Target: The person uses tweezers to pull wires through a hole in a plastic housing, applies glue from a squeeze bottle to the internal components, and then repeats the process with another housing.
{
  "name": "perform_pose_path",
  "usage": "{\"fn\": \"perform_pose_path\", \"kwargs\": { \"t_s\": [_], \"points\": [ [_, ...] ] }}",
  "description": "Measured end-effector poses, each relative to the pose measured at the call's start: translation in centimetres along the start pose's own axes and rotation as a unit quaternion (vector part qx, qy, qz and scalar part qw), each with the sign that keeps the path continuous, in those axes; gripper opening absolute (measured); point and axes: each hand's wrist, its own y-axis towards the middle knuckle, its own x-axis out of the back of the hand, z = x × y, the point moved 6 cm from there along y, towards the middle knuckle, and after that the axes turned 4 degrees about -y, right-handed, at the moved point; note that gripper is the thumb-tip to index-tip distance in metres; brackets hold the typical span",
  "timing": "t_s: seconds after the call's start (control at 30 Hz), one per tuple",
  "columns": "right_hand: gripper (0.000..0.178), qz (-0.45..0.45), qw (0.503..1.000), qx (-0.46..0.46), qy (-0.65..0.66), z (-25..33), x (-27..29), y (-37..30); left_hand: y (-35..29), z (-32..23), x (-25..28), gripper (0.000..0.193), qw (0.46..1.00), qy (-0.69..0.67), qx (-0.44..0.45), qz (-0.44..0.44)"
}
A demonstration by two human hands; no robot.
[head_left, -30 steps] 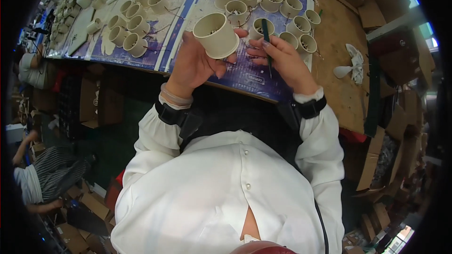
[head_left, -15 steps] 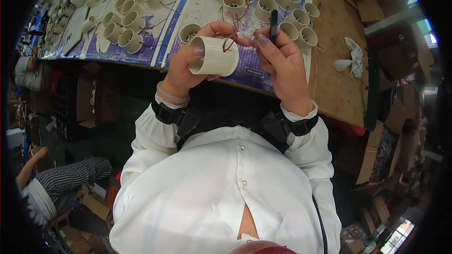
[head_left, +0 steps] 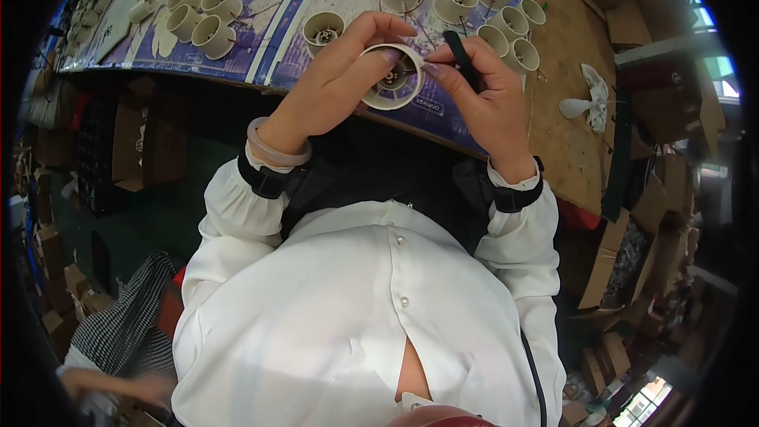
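Presently, the left hand [head_left: 328, 83] and right hand [head_left: 492, 88] are near each other at one cream cup [head_left: 403, 85].
The left hand grips the cup above the table [head_left: 573, 142], its mouth turned toward the person; at the cup's three o'clock, the right hand holds a dark tool [head_left: 461, 57], fingertips beside the rim. At ten o'clock stands another cup [head_left: 312, 38].

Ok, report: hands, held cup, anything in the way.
Left fingers gripping cup, opening toward camera. Right fingers at its rim, holding dark tool. Another cup close by; nothing visibly blocking.
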Motion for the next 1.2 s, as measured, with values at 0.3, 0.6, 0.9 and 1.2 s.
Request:
{"fn": "perform_pose_path", "kwargs": {
  "t_s": [0.3,0.6,0.9,1.2],
  "points": [
    [0.008,-0.038,0.996,-0.081,0.026,-2.6,0.8,-1.3,0.1,0.3,0.2,0.038,0.994,0.076,0.077,0.018],
    [0.011,-0.083,0.991,-0.059,0.090,-1.3,-0.1,-0.9,0.7,3.5,0.5,0.041,0.947,-0.268,0.177,-0.005],
    [0.013,-0.130,0.973,-0.119,0.148,-1.3,-0.3,-0.5,0.8,3.2,-1.4,0.049,0.935,-0.344,0.076,-0.029],
    [0.016,-0.092,0.958,-0.128,0.237,-1.8,0.3,1.3,2.4,5.1,-1.7,0.057,0.892,-0.387,0.183,0.146]
  ]
}}
